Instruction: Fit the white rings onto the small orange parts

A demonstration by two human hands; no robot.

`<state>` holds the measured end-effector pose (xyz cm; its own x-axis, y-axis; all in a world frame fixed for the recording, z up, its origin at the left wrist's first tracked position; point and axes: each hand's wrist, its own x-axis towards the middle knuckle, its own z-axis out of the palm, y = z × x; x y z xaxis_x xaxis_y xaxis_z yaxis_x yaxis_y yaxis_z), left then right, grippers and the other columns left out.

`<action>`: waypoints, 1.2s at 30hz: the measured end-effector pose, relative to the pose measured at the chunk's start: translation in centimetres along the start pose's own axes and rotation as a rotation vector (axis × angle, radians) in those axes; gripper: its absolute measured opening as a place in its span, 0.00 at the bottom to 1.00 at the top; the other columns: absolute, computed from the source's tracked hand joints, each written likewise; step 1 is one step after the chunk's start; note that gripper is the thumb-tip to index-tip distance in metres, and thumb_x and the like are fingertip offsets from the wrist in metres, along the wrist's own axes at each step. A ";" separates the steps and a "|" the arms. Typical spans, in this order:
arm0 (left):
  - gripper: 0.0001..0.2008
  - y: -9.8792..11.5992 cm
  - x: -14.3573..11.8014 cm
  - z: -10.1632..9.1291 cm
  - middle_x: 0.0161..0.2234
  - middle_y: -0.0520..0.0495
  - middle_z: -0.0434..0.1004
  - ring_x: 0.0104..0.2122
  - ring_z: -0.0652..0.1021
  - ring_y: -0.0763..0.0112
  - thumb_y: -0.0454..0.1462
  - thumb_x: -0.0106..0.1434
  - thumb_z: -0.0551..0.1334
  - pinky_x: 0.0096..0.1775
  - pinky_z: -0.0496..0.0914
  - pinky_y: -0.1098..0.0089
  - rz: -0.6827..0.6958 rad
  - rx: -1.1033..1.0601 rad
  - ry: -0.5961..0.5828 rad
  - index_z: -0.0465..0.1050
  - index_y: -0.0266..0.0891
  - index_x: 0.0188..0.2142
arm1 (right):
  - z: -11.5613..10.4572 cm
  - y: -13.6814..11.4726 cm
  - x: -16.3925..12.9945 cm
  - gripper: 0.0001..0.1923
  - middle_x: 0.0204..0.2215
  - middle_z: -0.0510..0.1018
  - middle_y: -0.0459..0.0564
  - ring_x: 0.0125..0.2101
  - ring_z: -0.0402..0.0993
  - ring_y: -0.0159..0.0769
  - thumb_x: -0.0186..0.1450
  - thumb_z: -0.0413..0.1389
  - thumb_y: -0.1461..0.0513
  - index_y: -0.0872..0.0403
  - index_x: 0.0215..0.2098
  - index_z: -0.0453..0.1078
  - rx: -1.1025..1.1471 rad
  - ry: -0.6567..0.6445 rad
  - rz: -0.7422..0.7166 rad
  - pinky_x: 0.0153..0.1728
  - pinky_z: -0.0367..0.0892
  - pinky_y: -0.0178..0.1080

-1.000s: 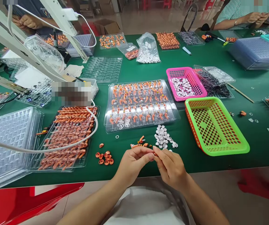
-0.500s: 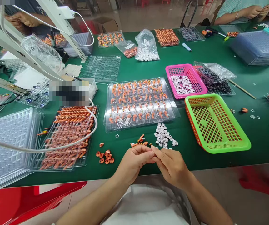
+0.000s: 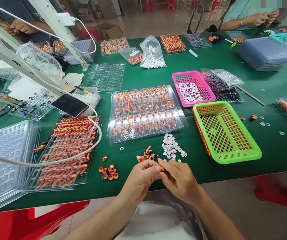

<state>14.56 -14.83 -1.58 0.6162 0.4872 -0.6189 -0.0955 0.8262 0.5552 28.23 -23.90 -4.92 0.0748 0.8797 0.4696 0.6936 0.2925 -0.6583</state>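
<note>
While the left hand [image 3: 139,180] and right hand [image 3: 180,180] pinch one small orange piece [image 3: 163,169] together low in the frame, the middle tray [image 3: 183,116] looks nearly full, few loose pieces [image 3: 147,155] left

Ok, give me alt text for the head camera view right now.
Two bare hands, left hand and right hand, pinch a small orange part together over a green table. Just beyond lie loose white caps, a clear tray of orange parts and an empty green basket.

On the surface [image 3: 233,60], caps [image 3: 171,150] lie before the tray [image 3: 145,111]; a basket [image 3: 225,133] sits right of them.
</note>
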 end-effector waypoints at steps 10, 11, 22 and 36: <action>0.11 -0.2 -0.1 -0.1 0.23 0.50 0.75 0.25 0.77 0.75 0.34 0.47 0.75 0.32 0.73 0.75 -0.008 -0.016 0.050 0.74 0.33 0.24 | 0.1 0.0 -0.2 0.18 0.36 0.77 0.55 0.32 0.75 0.38 0.69 0.50 0.66 0.58 0.57 0.62 -0.069 -0.063 -0.013 0.28 0.69 0.38; 0.10 -0.3 -0.1 -0.2 0.23 0.50 0.75 0.25 0.76 0.75 0.34 0.48 0.74 0.32 0.73 0.75 -0.007 -0.015 0.051 0.74 0.33 0.24 | 0.1 -0.1 -0.1 0.17 0.36 0.77 0.55 0.31 0.75 0.39 0.69 0.50 0.66 0.58 0.56 0.62 -0.084 -0.061 -0.022 0.27 0.69 0.38; 0.11 -0.7 0.0 -0.6 0.27 0.49 0.77 0.28 0.78 0.74 0.34 0.51 0.73 0.36 0.73 0.73 0.006 0.038 0.032 0.73 0.33 0.28 | 0.3 0.1 -0.2 0.15 0.34 0.79 0.59 0.30 0.77 0.41 0.70 0.46 0.67 0.64 0.53 0.63 -0.226 -0.054 -0.143 0.24 0.72 0.40; 0.27 0.6 -1.3 -0.5 0.29 0.50 0.77 0.32 0.76 0.71 0.31 0.46 0.74 0.38 0.72 0.69 0.050 0.346 -0.126 0.74 0.38 0.48 | -0.7 -0.6 -0.5 0.15 0.32 0.78 0.53 0.29 0.76 0.37 0.71 0.47 0.67 0.58 0.55 0.63 0.028 -0.086 -0.067 0.25 0.68 0.37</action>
<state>13.27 -14.86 -0.76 0.7109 0.4679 -0.5251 0.1290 0.6472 0.7513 28.30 -24.78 -4.34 -0.0334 0.8862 0.4621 0.6746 0.3612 -0.6438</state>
